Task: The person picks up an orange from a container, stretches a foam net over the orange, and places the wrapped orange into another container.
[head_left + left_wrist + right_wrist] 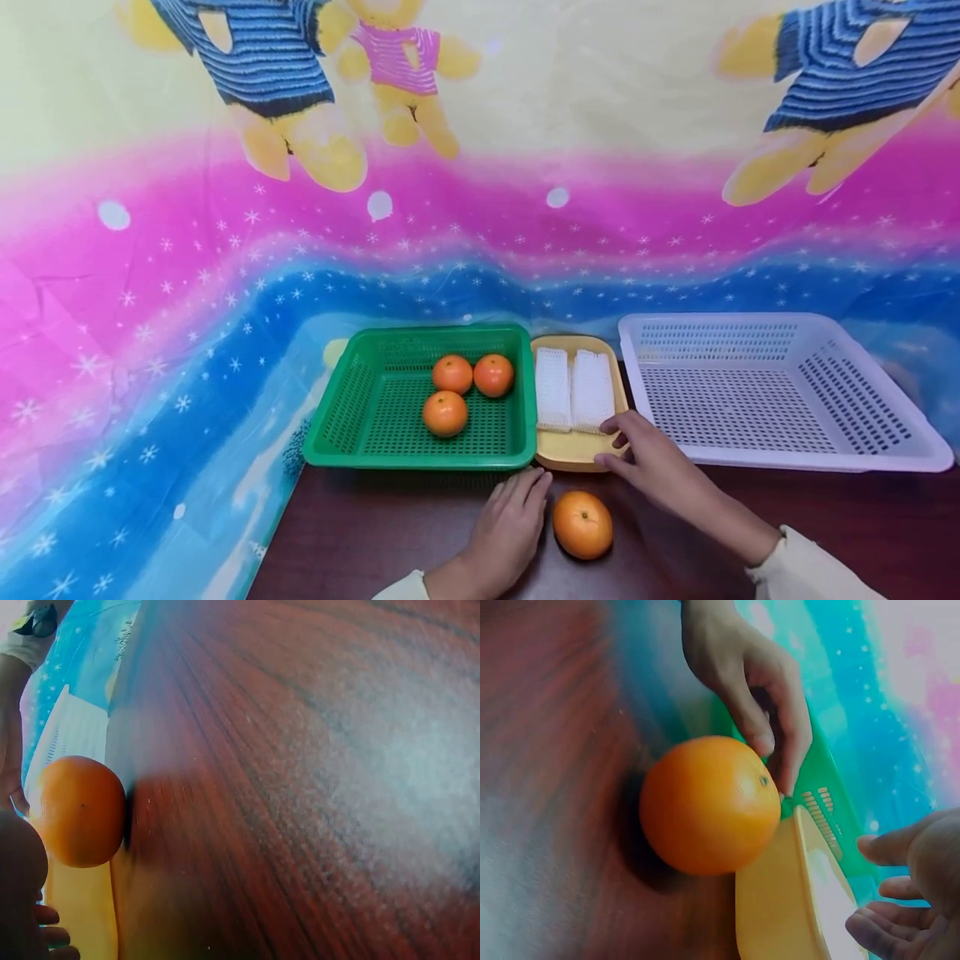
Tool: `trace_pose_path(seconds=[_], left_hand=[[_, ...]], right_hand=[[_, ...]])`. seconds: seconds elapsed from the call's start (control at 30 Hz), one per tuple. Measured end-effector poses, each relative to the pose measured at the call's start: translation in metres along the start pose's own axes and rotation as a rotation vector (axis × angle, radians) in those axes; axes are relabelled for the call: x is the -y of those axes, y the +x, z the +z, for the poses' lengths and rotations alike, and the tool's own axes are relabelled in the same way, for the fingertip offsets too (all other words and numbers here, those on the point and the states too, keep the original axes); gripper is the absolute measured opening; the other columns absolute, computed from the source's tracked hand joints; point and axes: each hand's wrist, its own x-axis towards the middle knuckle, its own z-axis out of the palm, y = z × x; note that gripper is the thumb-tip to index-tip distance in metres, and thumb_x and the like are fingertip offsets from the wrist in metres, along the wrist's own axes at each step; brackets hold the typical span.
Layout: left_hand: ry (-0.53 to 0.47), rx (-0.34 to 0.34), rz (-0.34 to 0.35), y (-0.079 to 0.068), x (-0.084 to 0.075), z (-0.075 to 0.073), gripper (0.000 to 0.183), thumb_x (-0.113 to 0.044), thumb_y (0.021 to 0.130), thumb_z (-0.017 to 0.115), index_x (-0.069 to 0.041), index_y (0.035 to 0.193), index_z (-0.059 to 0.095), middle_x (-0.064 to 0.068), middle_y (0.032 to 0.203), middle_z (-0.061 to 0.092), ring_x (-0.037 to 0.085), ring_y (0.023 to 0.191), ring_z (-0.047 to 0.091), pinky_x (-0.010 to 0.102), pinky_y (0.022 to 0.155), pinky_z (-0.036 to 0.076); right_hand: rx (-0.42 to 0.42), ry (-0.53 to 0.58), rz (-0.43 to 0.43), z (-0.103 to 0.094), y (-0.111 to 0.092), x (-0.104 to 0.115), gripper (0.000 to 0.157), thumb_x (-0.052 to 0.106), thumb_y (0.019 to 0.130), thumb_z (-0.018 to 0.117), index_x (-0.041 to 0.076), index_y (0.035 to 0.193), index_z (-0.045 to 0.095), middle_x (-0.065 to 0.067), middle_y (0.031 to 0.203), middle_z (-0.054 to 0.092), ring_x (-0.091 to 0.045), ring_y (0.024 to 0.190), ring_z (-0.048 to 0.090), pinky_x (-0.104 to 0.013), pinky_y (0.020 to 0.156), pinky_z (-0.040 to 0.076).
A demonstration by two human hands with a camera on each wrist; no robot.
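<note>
An orange (pixel 582 525) sits on the dark table between the two hands. My left hand (pixel 513 527) is just left of it, fingers relaxed and pointing towards the front rim of the green basket. Over the front of a yellow tray (pixel 573 448) hovers my right hand (pixel 651 463), its thumb and fingers apart with nothing between them. Its fingertips are right by the near end of the right-hand white foam net (pixel 593 390). Another white foam net (pixel 552 388) lies beside it in the tray. The right wrist view shows the orange (pixel 709 806) close up.
To the left stands the green basket (pixel 420 461), holding three oranges (pixel 446 414). On the right is a white basket (pixel 787 460). A printed cloth (pixel 480 208) hangs behind them, and the dark wooden table (pixel 360 533) runs along the front.
</note>
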Motion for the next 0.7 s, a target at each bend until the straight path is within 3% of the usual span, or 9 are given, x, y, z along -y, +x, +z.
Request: trace_pose_path(seconds=[0.07, 0.17, 0.23, 0.3, 0.4, 0.47, 0.6, 0.7], left_hand=[[-0.152, 0.078, -0.07, 0.001, -0.003, -0.003, 0.031, -0.017, 0.1, 0.067, -0.005, 0.129, 0.066, 0.004, 0.121, 0.068, 0.014, 0.109, 0.068, 0.03, 0.087, 0.059], [-0.458, 0.22, -0.248, 0.004, -0.008, -0.008, 0.039, -0.029, 0.11, 0.048, -0.005, 0.139, 0.059, 0.004, 0.128, 0.065, 0.014, 0.117, 0.065, 0.032, 0.095, 0.057], [-0.62, 0.299, -0.36, 0.006, -0.011, -0.012, 0.051, -0.04, 0.111, 0.042, -0.005, 0.147, 0.052, 0.006, 0.137, 0.061, 0.016, 0.126, 0.061, 0.035, 0.103, 0.054], [-0.706, 0.361, -0.427, 0.008, -0.013, -0.014, 0.061, -0.05, 0.108, 0.044, -0.006, 0.151, 0.046, 0.006, 0.146, 0.056, 0.018, 0.133, 0.056, 0.038, 0.108, 0.05], [-0.745, 0.427, -0.45, 0.009, -0.016, -0.015, 0.073, -0.058, 0.102, 0.052, -0.008, 0.154, 0.041, 0.003, 0.152, 0.048, 0.017, 0.136, 0.052, 0.037, 0.111, 0.047], [-0.733, 0.436, -0.44, 0.009, -0.018, -0.014, 0.077, -0.058, 0.099, 0.058, -0.007, 0.154, 0.04, 0.002, 0.153, 0.046, 0.016, 0.136, 0.051, 0.034, 0.111, 0.047], [-0.681, 0.406, -0.385, 0.007, -0.02, -0.009, 0.082, -0.053, 0.094, 0.07, -0.005, 0.154, 0.04, 0.003, 0.151, 0.047, 0.015, 0.135, 0.052, 0.031, 0.109, 0.048], [-0.656, 0.378, -0.346, 0.005, -0.022, -0.005, 0.084, -0.046, 0.09, 0.078, -0.003, 0.153, 0.041, 0.005, 0.149, 0.049, 0.015, 0.134, 0.053, 0.03, 0.107, 0.05]], right_hand=[[-0.016, -0.015, -0.006, 0.0, 0.004, -0.001, 0.028, 0.018, 0.092, 0.077, 0.008, 0.115, 0.064, -0.008, 0.111, 0.064, -0.019, 0.094, 0.068, -0.031, 0.074, 0.058], [-0.047, -0.046, -0.036, 0.001, 0.011, -0.003, 0.028, 0.014, 0.093, 0.075, 0.003, 0.116, 0.063, -0.012, 0.111, 0.064, -0.023, 0.094, 0.069, -0.035, 0.076, 0.059], [-0.072, -0.097, -0.062, 0.002, 0.017, -0.004, 0.029, 0.011, 0.093, 0.075, -0.001, 0.117, 0.063, -0.016, 0.111, 0.064, -0.026, 0.094, 0.069, -0.038, 0.075, 0.06], [-0.1, -0.178, -0.082, 0.004, 0.024, -0.005, 0.032, 0.009, 0.091, 0.076, -0.005, 0.117, 0.062, -0.019, 0.11, 0.063, -0.029, 0.092, 0.067, -0.04, 0.074, 0.059], [-0.11, -0.316, -0.087, 0.005, 0.038, -0.005, 0.041, 0.007, 0.086, 0.081, -0.009, 0.118, 0.061, -0.022, 0.107, 0.062, -0.032, 0.091, 0.064, -0.042, 0.073, 0.057], [-0.078, -0.395, -0.081, 0.006, 0.049, -0.005, 0.048, 0.007, 0.082, 0.085, -0.011, 0.119, 0.061, -0.023, 0.107, 0.062, -0.034, 0.094, 0.062, -0.043, 0.077, 0.057], [0.039, -0.509, -0.066, 0.011, 0.067, -0.005, 0.057, 0.009, 0.076, 0.09, -0.009, 0.121, 0.059, -0.023, 0.11, 0.061, -0.038, 0.101, 0.057, -0.044, 0.08, 0.056], [0.082, -0.57, -0.071, 0.017, 0.076, -0.009, 0.06, 0.009, 0.072, 0.092, -0.007, 0.12, 0.059, -0.023, 0.112, 0.06, -0.038, 0.101, 0.055, -0.044, 0.077, 0.056]])
